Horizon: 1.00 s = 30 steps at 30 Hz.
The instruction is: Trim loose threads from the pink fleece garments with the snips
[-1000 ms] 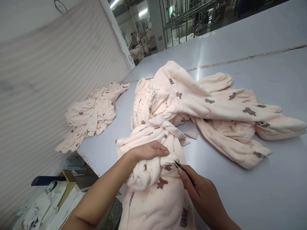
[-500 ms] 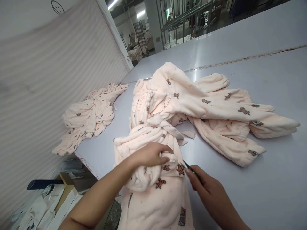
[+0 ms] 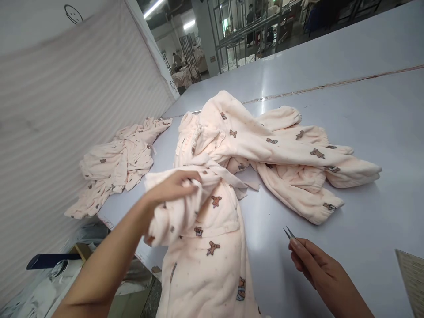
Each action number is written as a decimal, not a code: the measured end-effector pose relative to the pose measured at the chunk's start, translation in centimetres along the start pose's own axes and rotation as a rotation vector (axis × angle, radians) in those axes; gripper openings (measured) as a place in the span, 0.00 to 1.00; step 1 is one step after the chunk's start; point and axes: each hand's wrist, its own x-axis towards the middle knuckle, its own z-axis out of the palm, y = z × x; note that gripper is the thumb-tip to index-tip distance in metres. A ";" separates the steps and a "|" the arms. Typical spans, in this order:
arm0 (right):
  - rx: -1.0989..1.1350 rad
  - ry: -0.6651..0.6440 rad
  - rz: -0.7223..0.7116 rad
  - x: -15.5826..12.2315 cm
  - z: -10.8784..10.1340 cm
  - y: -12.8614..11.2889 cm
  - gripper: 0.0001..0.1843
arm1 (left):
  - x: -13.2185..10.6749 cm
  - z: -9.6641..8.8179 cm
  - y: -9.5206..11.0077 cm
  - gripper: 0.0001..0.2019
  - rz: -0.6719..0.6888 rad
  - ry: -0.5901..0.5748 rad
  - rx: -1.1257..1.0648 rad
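Observation:
A pale peach plush garment (image 3: 212, 274) with brown bear prints hangs toward me over the near table edge. My left hand (image 3: 177, 185) pinches a bunched fold of it, lifted and drawn left, slightly blurred. Away from the cloth, over the table at right, my right hand (image 3: 319, 265) is closed around thread snips (image 3: 290, 234). Their two pointed tips stand apart and touch no fabric. A cloth tie (image 3: 228, 172) of the same colour lies across the garment. Just beyond it are more garments (image 3: 265, 145) in the same print, sleeves or legs stretched right.
Another heap of the printed cloth (image 3: 122, 157) sits at the left table edge by a whitish curtain (image 3: 66, 110). A printed sheet (image 3: 412, 276) lies at the lower right on the grey table (image 3: 357, 101). Below left is a box (image 3: 129, 300); metal racks (image 3: 248, 35) stand behind.
My left hand has moved left and up with the fold, uncovering more bear prints. My right hand with the snips has moved right, away from the garment. The view has shifted slightly right.

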 end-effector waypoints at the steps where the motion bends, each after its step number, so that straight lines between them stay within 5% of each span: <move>1: 0.012 -0.003 0.011 -0.1 -0.3 0.3 0.24 | -0.9 -1.4 -0.4 0.09 -0.049 0.088 -0.079; 4: 0.039 -0.017 0.042 -0.2 -0.7 0.9 0.24 | -2.6 -1.9 -0.1 0.08 -0.110 0.135 -0.135; 9: 0.105 -0.055 0.044 -0.4 1.5 -0.5 0.23 | -2.0 2.6 2.0 0.08 0.004 0.187 0.216; 13: 0.161 -0.099 0.014 0.2 4.2 -2.6 0.21 | -1.0 7.1 3.3 0.08 0.256 -0.095 0.534; 15: 0.174 -0.113 0.006 0.4 5.0 -3.2 0.21 | -0.6 9.9 3.4 0.08 0.193 -0.184 0.642; 18: 0.183 -0.122 0.012 0.5 5.3 -3.1 0.21 | 0.6 13.5 2.9 0.15 -0.024 -0.093 0.698; 21: 0.183 -0.108 0.041 0.2 4.7 -2.2 0.21 | 2.2 15.0 1.7 0.17 -0.177 -0.023 0.658; 25: 0.187 -0.070 0.080 -0.4 3.6 -0.9 0.21 | 3.1 11.6 -0.4 0.07 -0.296 0.015 0.483; 30: 0.224 -0.041 0.065 0.1 3.5 -1.3 0.21 | 0.9 1.3 -1.1 0.08 -0.325 0.133 0.211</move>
